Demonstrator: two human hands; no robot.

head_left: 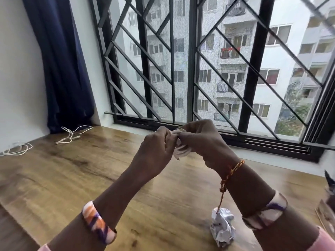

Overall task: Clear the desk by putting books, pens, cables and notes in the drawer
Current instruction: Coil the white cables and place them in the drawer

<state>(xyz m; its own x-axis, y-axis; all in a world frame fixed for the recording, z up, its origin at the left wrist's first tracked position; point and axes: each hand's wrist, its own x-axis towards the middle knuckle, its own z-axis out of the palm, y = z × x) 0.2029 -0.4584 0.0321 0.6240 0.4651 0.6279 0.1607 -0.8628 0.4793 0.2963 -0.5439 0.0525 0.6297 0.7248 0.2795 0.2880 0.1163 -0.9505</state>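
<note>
Both hands are raised above the wooden desk [72, 178], pinching a coiled white cable [182, 151] between them. My left hand [157, 149] grips the coil's left side, and my right hand [201, 140] closes over its top and right side. Much of the coil is hidden by my fingers. A second white cable [71, 134] lies loose on the desk at the far left, near the curtain. A third white cable [17, 151] lies by the left wall. A crumpled paper note [223, 227] sits on the desk below my right wrist.
A barred window [181, 69] runs along the far side of the desk. A dark blue curtain [63, 60] hangs at the left corner. A blurred dark object and a brown card [326, 211] sit at the right edge.
</note>
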